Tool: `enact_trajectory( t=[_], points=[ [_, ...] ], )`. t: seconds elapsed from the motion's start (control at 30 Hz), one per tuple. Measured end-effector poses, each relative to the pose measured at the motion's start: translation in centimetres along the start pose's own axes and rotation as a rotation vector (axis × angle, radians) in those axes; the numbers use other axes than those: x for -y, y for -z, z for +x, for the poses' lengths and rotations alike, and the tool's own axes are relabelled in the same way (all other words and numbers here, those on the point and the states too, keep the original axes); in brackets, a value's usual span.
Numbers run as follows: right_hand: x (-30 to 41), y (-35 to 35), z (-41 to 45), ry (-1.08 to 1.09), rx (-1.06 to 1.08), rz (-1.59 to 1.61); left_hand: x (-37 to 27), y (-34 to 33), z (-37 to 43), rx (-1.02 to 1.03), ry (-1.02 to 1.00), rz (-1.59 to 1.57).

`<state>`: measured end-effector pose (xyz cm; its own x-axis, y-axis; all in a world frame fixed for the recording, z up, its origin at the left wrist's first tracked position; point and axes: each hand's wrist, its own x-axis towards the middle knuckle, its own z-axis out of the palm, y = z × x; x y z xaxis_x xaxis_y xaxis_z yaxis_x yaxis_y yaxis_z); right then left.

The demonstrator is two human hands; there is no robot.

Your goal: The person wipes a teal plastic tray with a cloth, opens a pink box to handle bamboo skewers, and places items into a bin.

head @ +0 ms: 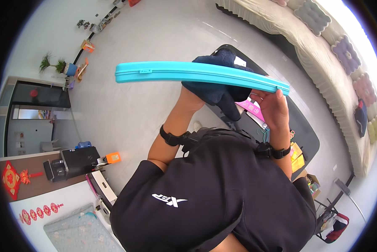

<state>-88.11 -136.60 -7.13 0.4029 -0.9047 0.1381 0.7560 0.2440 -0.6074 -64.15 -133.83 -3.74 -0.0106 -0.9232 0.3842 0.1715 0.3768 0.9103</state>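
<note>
A flat turquoise plastic case point(175, 72) is held up in front of me, its latched edge facing me and its lid closed. My right hand point(275, 110) grips the right end, thumb on the near edge by a latch. A dark navy cloth point(212, 93) shows above and below the middle of the case. My left hand point(193, 97) reaches into that cloth at the case's underside; its fingers are hidden. Below the case, a black table point(305, 135) carries a pink printed item point(253, 108), a teal hanger point(264, 134) and a yellow packet point(297, 159).
A long sofa point(314, 56) with a cream cover and several cushions runs along the right. To the left are a potted plant point(70, 69), a black cabinet-like appliance point(78, 162) and an orange box point(113, 157). An open cardboard box point(314, 184) lies at lower right.
</note>
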Motion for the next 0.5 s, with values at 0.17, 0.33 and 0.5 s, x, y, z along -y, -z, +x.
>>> enact_trajectory(
  t=[0.17, 0.33, 0.5],
  points=[
    [-0.1, -0.3, 0.1, 0.106, -0.06, -0.051, 3.7, 3.0, -1.0, -0.143, 0.035, 0.031],
    [0.1, -1.4, 0.7, 0.195, -0.069, -0.344, -0.8, 0.1, -0.3, -0.246, 0.151, -0.512],
    [1.7, -2.2, 0.6, 0.33, -0.017, -0.782, -1.3, 0.3, 0.1, -0.297, 0.19, -0.399]
  ],
)
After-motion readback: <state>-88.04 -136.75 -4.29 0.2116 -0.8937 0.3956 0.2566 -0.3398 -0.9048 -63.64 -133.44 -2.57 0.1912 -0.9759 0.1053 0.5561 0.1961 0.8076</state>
